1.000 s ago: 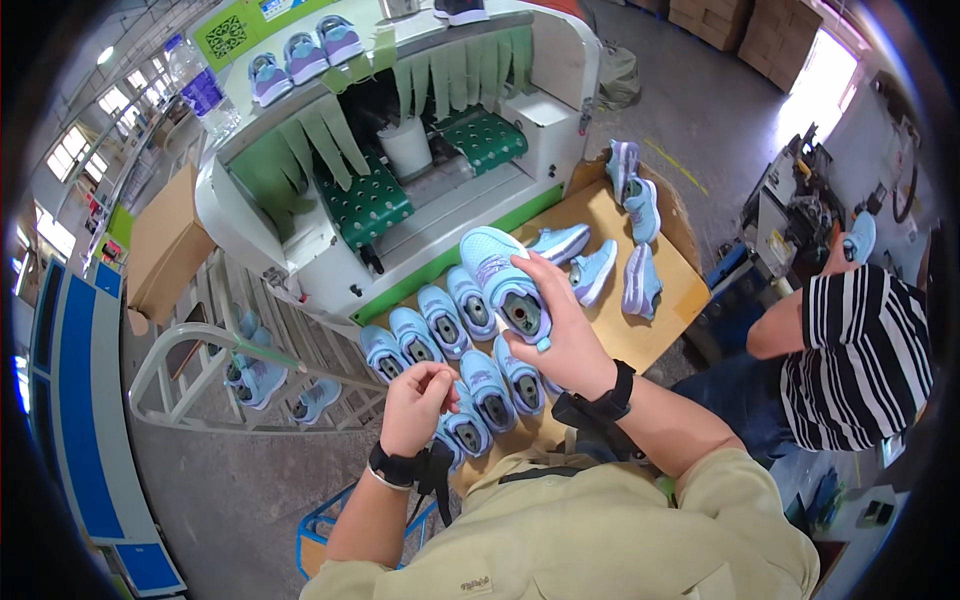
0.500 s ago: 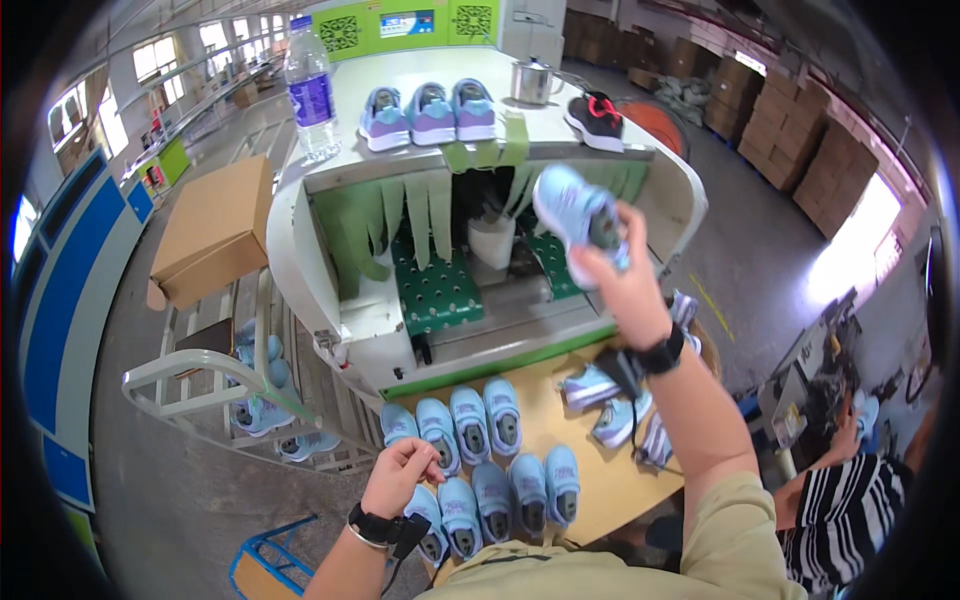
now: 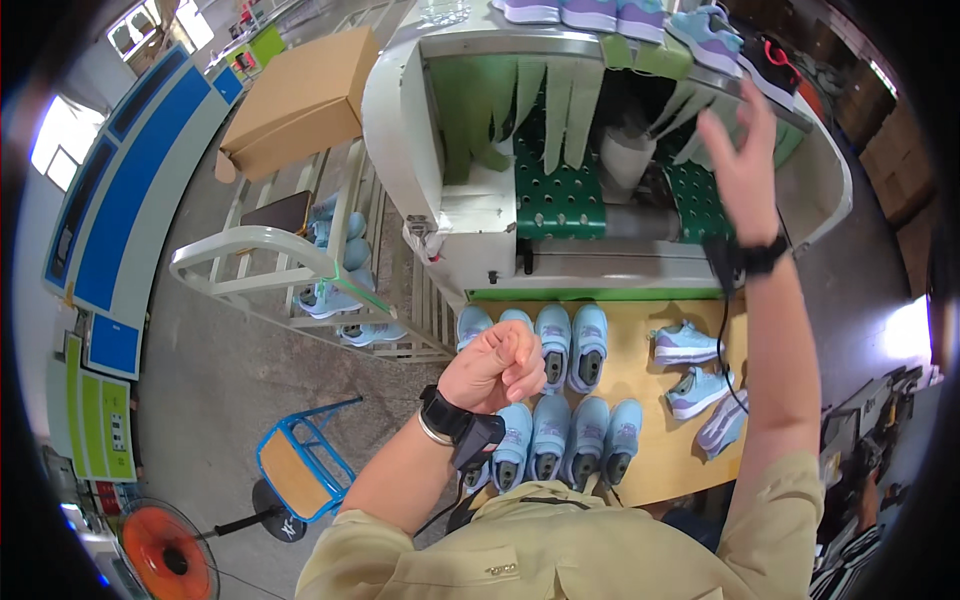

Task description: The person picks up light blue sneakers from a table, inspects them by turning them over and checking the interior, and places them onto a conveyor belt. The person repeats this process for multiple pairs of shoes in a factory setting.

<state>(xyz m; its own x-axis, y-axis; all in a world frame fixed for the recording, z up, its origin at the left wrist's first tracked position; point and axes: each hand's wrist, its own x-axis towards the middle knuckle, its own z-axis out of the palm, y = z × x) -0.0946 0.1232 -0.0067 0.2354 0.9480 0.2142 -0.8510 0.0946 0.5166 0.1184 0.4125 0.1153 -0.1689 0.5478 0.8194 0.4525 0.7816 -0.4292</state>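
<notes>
My right hand (image 3: pixel 745 165) is raised at the front of the white machine (image 3: pixel 390 125), empty, with thumb and fingers apart. Just beyond its fingertips, a light blue and lilac sneaker (image 3: pixel 707 42) sits at the front edge of the machine's top. Beside it are several similar sneakers (image 3: pixel 590 13) to the left and a black sneaker with red laces (image 3: pixel 768 72) to the right. My left hand (image 3: pixel 495 365) is curled closed over the table, with nothing visible in it. Below and around it, light blue sneakers stand in a far row (image 3: pixel 588 345) and a near row (image 3: pixel 550 440).
Three more sneakers (image 3: pixel 685 345) lie on the right of the wooden table (image 3: pixel 640 440). Fabric strips (image 3: pixel 578 115) hang over the machine's green perforated belt (image 3: pixel 560 190). To the left are a metal rack (image 3: pixel 250 240) with a cardboard box (image 3: pixel 300 95), a blue-framed stool (image 3: pixel 300 470) and an orange fan (image 3: pixel 165 555).
The sneaker my right hand carried is out of it, and a sneaker now sits beside the black one. That hand has opened. The view has tilted down and turned left.
</notes>
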